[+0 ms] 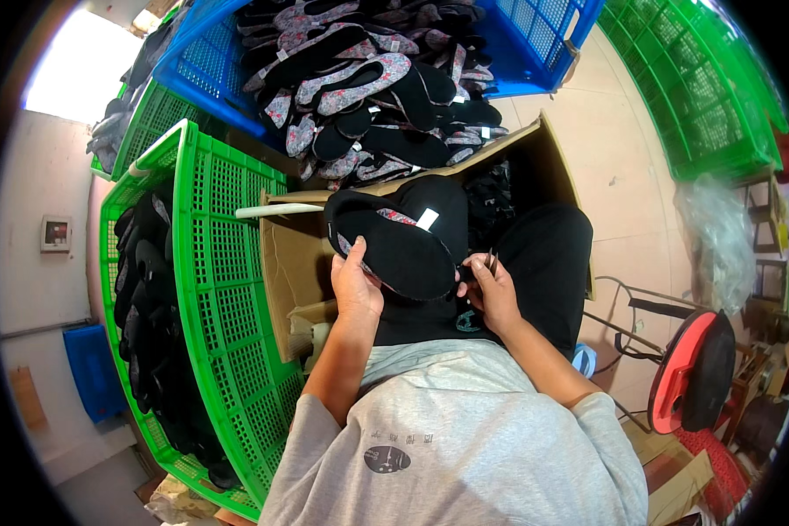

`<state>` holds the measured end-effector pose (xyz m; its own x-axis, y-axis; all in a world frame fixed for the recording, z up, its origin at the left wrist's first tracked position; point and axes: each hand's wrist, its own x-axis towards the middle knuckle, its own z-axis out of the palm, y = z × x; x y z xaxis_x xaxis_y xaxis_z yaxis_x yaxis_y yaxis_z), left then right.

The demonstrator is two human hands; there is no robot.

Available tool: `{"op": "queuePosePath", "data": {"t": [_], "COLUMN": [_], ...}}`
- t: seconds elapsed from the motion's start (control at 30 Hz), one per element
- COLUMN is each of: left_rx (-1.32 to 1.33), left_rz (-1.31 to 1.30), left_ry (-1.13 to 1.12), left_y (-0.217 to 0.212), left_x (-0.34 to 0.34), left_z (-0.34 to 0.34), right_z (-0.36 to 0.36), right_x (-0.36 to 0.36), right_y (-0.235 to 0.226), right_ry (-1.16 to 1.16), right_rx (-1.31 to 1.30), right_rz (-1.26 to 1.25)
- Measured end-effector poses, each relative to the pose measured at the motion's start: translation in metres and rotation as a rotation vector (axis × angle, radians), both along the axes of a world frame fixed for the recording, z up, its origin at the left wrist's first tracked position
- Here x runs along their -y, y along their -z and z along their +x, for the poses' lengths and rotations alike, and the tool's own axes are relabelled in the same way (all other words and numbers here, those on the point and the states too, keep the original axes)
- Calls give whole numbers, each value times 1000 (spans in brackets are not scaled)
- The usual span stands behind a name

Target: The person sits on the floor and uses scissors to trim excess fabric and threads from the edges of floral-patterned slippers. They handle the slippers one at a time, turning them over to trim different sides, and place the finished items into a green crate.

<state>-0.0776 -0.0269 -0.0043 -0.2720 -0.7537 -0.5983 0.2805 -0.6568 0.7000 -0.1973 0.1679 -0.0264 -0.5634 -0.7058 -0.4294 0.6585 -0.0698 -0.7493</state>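
Observation:
Above my lap I see a slipper [412, 261] with a black sole, a floral lining and a white tag, its sole side turned up toward me. My left hand [357, 287] grips its near left edge, thumb on top. Beside the slipper's right end, my right hand [493, 294] is closed around small dark thread snips [491, 258], whose pointed tips stick up past the fingers. Part of the snips is hidden in the palm. The right fingertips are close to the slipper's edge; whether they touch it I cannot tell.
Ahead, a blue crate [535, 53] is heaped with floral-lined slippers [359, 88]. An open cardboard box [289, 263] stands around my knees. A green crate [228, 289] of dark items is at left, a white pole [278, 210] beside it. Right: a red-and-black stool [688, 373].

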Motion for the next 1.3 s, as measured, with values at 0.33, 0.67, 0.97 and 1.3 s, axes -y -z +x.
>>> {"op": "queuePosePath", "data": {"t": [0.33,0.67,0.97,1.3], "left_rx": [11,669,562,548], "left_rz": [-153,-1334,-1608,-1641], "left_ry": [7,19,648,707], "left_y": [-14,-29,-45,-40], "left_x": [-25,-43,-77,-79], "left_z": [-1,14,-25,-31], "right_z": [-1,-1,2,-2], "right_x": [-5,-29,-29,-33], "right_y": [-21,-17,-13,-1], "right_ry": [-154,-61,-87,-124], "right_rx": [-147,-120,-253,-289], "right_rz": [-56,68,95,52]}}
